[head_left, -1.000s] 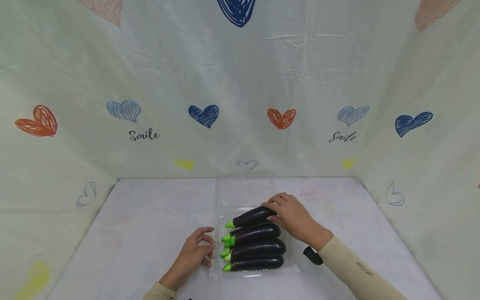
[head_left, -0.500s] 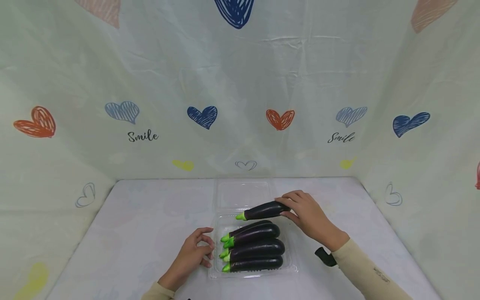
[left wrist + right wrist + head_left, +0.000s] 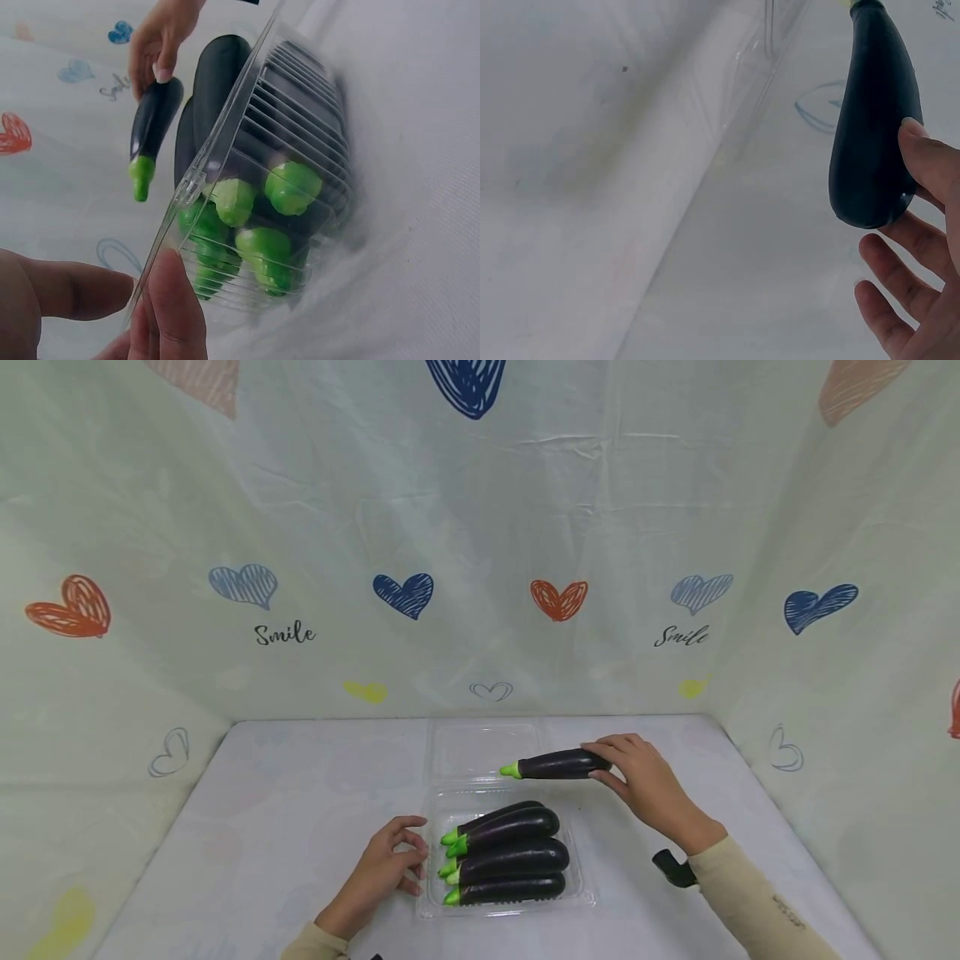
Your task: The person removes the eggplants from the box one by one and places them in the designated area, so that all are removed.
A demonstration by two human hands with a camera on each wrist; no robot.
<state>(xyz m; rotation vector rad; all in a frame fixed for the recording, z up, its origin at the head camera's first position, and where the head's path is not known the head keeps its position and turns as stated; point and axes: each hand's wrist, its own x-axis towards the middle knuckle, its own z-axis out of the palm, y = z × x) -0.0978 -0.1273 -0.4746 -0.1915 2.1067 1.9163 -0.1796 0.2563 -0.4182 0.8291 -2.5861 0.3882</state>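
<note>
In the head view my right hand (image 3: 651,787) pinches an eggplant (image 3: 561,764) by its thick end. Dark purple with a bright green stem end, it lies nearly level in the air, stem pointing left. The right wrist view shows my thumb on one side of this eggplant (image 3: 874,127) and its fat end free of the lower fingers. My left hand (image 3: 384,870) is at the left side of a clear plastic clamshell container (image 3: 581,893). Up close, thumb and fingers pinch the container's rim (image 3: 217,135). Several eggplants (image 3: 513,857) lie side by side inside, stems to the left.
The container's clear lid (image 3: 483,752) lies folded back behind it on the white table (image 3: 300,793). A pale cloth backdrop (image 3: 480,510) with printed hearts surrounds the table on the back and sides. A dark wrist camera (image 3: 673,868) sits under the right sleeve.
My right hand has lifted one eggplant out of the container's back side and carried it right and up, away from the others. My left hand has stayed at the container.
</note>
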